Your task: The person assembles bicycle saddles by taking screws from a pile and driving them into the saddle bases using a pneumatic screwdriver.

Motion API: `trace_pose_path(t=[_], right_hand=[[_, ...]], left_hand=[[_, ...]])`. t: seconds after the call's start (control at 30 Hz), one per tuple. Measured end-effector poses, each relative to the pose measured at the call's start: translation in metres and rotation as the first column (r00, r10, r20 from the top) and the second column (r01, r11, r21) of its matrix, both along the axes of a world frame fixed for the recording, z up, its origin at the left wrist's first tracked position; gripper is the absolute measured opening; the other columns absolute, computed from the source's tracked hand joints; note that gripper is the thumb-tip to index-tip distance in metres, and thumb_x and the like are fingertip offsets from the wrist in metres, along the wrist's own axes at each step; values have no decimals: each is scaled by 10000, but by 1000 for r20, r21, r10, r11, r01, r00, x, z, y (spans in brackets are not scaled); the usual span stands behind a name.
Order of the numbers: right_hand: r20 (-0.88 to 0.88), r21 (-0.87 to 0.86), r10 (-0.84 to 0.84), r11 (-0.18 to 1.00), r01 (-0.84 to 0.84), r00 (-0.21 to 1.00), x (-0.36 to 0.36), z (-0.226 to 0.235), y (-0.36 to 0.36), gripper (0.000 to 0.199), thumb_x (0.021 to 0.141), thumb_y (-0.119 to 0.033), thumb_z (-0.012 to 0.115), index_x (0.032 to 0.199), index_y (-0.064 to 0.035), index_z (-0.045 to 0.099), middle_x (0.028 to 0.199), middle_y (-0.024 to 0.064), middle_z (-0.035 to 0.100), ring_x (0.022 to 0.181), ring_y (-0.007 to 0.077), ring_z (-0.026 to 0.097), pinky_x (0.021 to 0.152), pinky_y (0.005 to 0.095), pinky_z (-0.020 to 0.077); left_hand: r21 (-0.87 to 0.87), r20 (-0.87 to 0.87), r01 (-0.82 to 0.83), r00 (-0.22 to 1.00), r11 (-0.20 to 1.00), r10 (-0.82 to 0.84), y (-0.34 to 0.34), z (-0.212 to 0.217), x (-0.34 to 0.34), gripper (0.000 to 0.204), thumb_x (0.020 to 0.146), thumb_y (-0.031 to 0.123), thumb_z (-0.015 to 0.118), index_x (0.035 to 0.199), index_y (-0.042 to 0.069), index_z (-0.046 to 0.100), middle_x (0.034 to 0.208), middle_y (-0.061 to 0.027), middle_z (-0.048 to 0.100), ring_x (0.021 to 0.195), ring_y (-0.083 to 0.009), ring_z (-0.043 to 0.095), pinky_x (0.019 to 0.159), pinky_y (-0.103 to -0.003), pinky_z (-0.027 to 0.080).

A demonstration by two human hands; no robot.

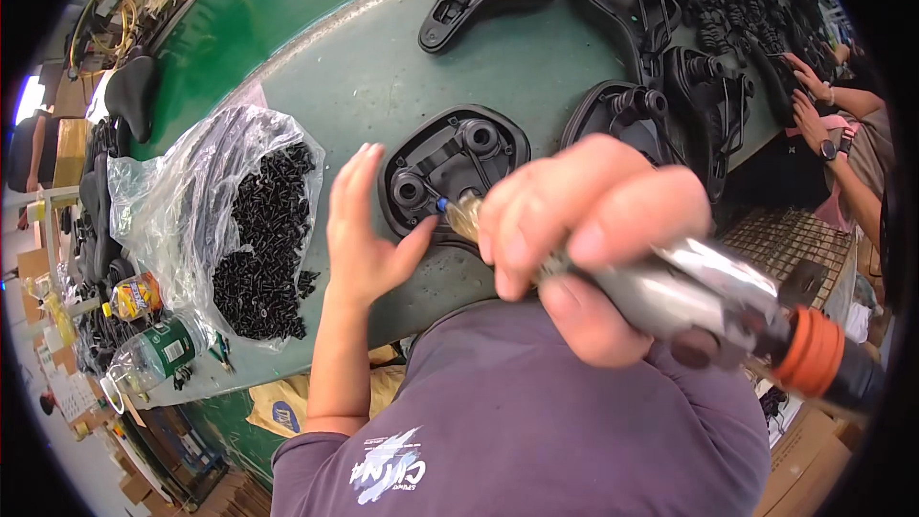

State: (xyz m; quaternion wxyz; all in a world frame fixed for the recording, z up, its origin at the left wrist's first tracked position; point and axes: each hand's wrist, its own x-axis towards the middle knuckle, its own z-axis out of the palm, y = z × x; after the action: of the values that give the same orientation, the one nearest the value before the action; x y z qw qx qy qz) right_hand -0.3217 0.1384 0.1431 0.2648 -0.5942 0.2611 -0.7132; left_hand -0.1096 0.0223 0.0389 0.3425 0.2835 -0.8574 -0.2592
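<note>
My right hand [584,230] grips a silver pneumatic screwdriver [699,292] with an orange collar at its rear; its tip points at a black saddle base [450,168] lying underside up on the green table [383,67]. My left hand [364,230] is open with fingers spread, its thumb touching the near left edge of that saddle base. A clear plastic bag [191,191] full of black screws [268,239] lies just left of my left hand.
Several more black saddle bases [651,57] crowd the far right of the table. Another person's hands [814,101] work at the right edge. Two bottles [148,345] lie at the table's left end. Cartons stand below.
</note>
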Motion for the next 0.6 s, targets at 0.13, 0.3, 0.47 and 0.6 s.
trace_pose_path(t=[0.13, 0.3, 0.47, 0.6], right_hand=[[27, 128, 77, 989, -79, 997, 3, -13, -17, 355, 955, 69, 596, 1236, -106, 468, 1136, 179, 603, 821, 218, 665, 891, 489, 582], [13, 185, 93, 978, -94, 996, 17, -19, -26, 316, 972, 47, 608, 1208, -117, 476, 1126, 157, 603, 834, 220, 669, 902, 489, 581], [-134, 223, 134, 970, -102, 982, 25, -21, -40, 344, 949, 72, 594, 1209, -117, 470, 1110, 153, 605, 838, 223, 671, 898, 482, 586], [-215, 263, 133, 962, -74, 967, 31, -14, -46, 328, 966, 56, 599, 1207, -125, 470, 1107, 151, 603, 832, 229, 664, 869, 472, 591]], left_hand=[[70, -150, -98, 983, 993, 108, 0, -38, -12, 555, 711, 59, 839, 1248, 23, 702, 1242, -228, 741, 1288, -421, 682, 1052, -472, 559], [155, -196, -124, 968, 980, 153, 4, -41, -13, 487, 724, 27, 787, 1203, 11, 702, 1226, -206, 745, 1286, -402, 682, 1056, -456, 555], [186, -218, -98, 966, 978, 139, 0, -41, -8, 533, 685, 46, 861, 1203, 19, 739, 1368, -191, 657, 1248, -370, 675, 1056, -431, 550], [259, -255, -45, 960, 965, 113, -5, -48, -4, 514, 683, 62, 879, 1179, 24, 753, 1363, -175, 673, 1265, -361, 671, 1052, -434, 557]])
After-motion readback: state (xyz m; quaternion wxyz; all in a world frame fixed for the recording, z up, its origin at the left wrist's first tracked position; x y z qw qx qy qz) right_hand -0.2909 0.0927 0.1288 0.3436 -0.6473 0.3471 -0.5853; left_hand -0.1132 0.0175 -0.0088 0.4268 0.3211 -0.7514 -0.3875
